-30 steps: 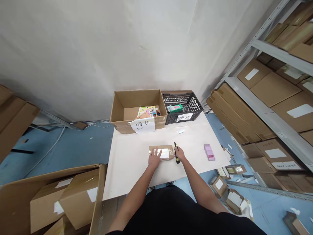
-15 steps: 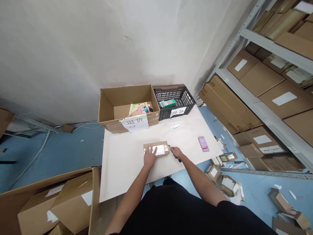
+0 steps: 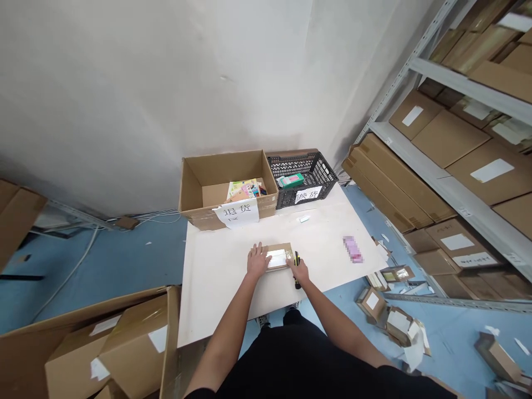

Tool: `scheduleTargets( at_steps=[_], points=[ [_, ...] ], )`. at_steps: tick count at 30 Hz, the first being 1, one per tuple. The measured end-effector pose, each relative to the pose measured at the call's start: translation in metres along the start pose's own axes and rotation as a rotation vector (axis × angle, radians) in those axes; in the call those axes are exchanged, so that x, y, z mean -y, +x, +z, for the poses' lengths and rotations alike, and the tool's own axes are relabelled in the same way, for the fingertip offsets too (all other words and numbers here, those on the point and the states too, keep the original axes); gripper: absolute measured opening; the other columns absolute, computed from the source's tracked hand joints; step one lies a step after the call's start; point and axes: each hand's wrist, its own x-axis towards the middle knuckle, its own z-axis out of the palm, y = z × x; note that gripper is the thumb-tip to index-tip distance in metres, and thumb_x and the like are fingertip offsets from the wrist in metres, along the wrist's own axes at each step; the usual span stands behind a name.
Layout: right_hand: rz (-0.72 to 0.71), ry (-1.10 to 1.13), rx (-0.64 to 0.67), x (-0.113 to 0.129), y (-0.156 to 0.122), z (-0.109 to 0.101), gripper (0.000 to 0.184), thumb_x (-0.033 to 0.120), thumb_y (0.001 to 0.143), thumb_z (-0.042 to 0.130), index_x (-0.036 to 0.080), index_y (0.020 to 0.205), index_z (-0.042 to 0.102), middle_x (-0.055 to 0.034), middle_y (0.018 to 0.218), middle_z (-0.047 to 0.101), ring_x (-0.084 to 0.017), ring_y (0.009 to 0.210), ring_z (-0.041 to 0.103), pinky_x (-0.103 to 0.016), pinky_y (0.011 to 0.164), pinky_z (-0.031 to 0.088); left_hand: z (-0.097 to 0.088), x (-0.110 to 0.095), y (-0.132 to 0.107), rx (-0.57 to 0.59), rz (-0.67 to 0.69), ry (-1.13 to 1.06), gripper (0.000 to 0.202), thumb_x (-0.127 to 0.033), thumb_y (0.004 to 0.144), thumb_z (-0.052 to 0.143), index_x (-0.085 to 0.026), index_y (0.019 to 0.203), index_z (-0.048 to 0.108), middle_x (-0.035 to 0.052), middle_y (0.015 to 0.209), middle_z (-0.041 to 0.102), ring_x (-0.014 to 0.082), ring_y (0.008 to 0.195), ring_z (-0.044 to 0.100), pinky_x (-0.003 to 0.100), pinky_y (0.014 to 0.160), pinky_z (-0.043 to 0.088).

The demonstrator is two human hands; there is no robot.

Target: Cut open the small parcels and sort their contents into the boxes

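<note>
I note the left hand [image 3: 257, 259] flat, fingers released, on the small carton [image 3: 279, 257] mid-way across the surface [image 3: 216, 288]. At its 3 o'clock, the right hand [image 3: 300, 271] clenches a utility knife [image 3: 296, 259]. The carton seems taped shut, uncut.

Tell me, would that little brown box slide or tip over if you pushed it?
The small box lies flat and low, so it would probably slide on the smooth table, not tip. It looks like stiff cardboard. The left hand steadies it while the right hand holds a knife, hinting it shifts easily.
</note>
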Motion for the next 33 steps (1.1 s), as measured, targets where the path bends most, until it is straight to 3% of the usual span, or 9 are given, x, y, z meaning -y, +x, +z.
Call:
scheduleTargets(
  at_steps=[2, 5, 10, 15, 20, 22, 26, 29, 33],
  points=[
    [0.019, -0.064, -0.006, 0.021, 0.005, 0.014, 0.062, 0.075, 0.083, 0.064, 0.021, 0.114, 0.054, -0.0138, 0.11, 0.073, -0.027, 0.096, 0.074, -0.03, 0.07, 0.054, -0.002, 0.007, -0.007, 0.019, -0.093, 0.023, 0.061, -0.043, 0.103, 0.032, -0.022, 0.161, 0.034, 0.0145, 0.169, 0.03, 0.0354, 0.156, 0.024, 0.055, 0.118, 0.033],
    [0.04, -0.146, -0.018, 0.062, 0.024, 0.02, 0.069, 0.076, 0.081, 0.065, 0.02, 0.119, 0.052, -0.0194, 0.12, 0.07, -0.032, 0.112, 0.07, -0.035, 0.078, 0.055, 0.005, 0.012, -0.025, 0.102, -0.18, 0.059, 0.069, -0.037, 0.096, 0.045, -0.012, 0.16, 0.034, 0.0253, 0.154, 0.048, 0.0392, 0.14, 0.047, 0.054, 0.107, 0.044],
    [-0.155, -0.258, -0.006, 0.124, 0.052, 0.009, 0.053, 0.061, 0.088, 0.069, 0.022, 0.119, 0.051, -0.0173, 0.116, 0.073, -0.031, 0.109, 0.071, -0.032, 0.078, 0.052, 0.013, 0.002, -0.043, 0.166, -0.088, 0.033, 0.049, -0.024, 0.09, 0.053, -0.016, 0.137, 0.061, 0.0205, 0.122, 0.068, 0.032, 0.113, 0.065, 0.044, 0.092, 0.053],
    [-0.136, -0.264, -0.075, 0.085, 0.03, -0.003, 0.053, 0.065, 0.094, 0.057, 0.02, 0.122, 0.05, -0.0188, 0.118, 0.072, -0.032, 0.11, 0.071, -0.034, 0.079, 0.052, -0.002, 0.001, -0.016, 0.059, 0.1, 0.056, 0.062, -0.011, 0.092, 0.048, -0.027, 0.152, 0.047, 0.0137, 0.162, 0.042, 0.0299, 0.149, 0.037, 0.044, 0.109, 0.045],
    [-0.105, -0.305, 0.123, 0.015, -0.006, 0.018, 0.061, 0.07, 0.082, 0.069, 0.02, 0.114, 0.057, -0.019, 0.118, 0.072, -0.033, 0.112, 0.071, -0.035, 0.084, 0.052, 0.004, 0.017, 0.001, 0.076, 0.274, 0.086, 0.082, -0.009, 0.087, 0.055, -0.041, 0.16, 0.032, 0.0015, 0.174, 0.019, 0.0302, 0.16, 0.015, 0.053, 0.116, 0.037],
    [-0.086, -0.305, 0.1, 0.02, -0.005, 0.024, 0.062, 0.068, 0.079, 0.074, 0.02, 0.114, 0.057, -0.0187, 0.121, 0.072, -0.032, 0.113, 0.07, -0.034, 0.082, 0.052, 0.016, 0.016, -0.006, 0.039, 0.134, 0.068, 0.08, -0.014, 0.089, 0.054, -0.036, 0.162, 0.03, 0.0074, 0.173, 0.021, 0.0352, 0.158, 0.018, 0.054, 0.112, 0.042],
    [-0.091, -0.37, -0.032, 0.082, 0.017, 0.018, 0.068, 0.064, 0.074, 0.081, 0.022, 0.119, 0.054, -0.0177, 0.119, 0.072, -0.033, 0.11, 0.071, -0.033, 0.078, 0.052, 0.036, -0.001, -0.028, -0.044, -0.21, 0.079, 0.064, -0.019, 0.096, 0.045, -0.015, 0.159, 0.039, 0.0252, 0.153, 0.049, 0.0422, 0.141, 0.044, 0.058, 0.107, 0.045],
    [-0.183, -0.354, -0.036, 0.116, 0.032, 0.01, 0.06, 0.064, 0.081, 0.076, 0.021, 0.118, 0.055, -0.0158, 0.116, 0.073, -0.03, 0.109, 0.071, -0.031, 0.079, 0.051, 0.039, -0.009, -0.037, -0.056, -0.217, 0.092, 0.055, -0.02, 0.097, 0.043, -0.013, 0.151, 0.053, 0.0235, 0.149, 0.053, 0.04, 0.139, 0.046, 0.056, 0.108, 0.045],
    [-0.187, -0.253, 0.001, 0.099, 0.035, -0.003, 0.052, 0.067, 0.102, 0.038, 0.021, 0.101, 0.061, -0.0117, 0.1, 0.075, -0.023, 0.087, 0.073, -0.027, 0.07, 0.049, 0.038, -0.001, -0.038, -0.025, -0.139, 0.067, 0.058, -0.026, 0.096, 0.051, -0.014, 0.152, 0.05, 0.0193, 0.166, 0.035, 0.0392, 0.154, 0.03, 0.057, 0.117, 0.038]
  ],
)
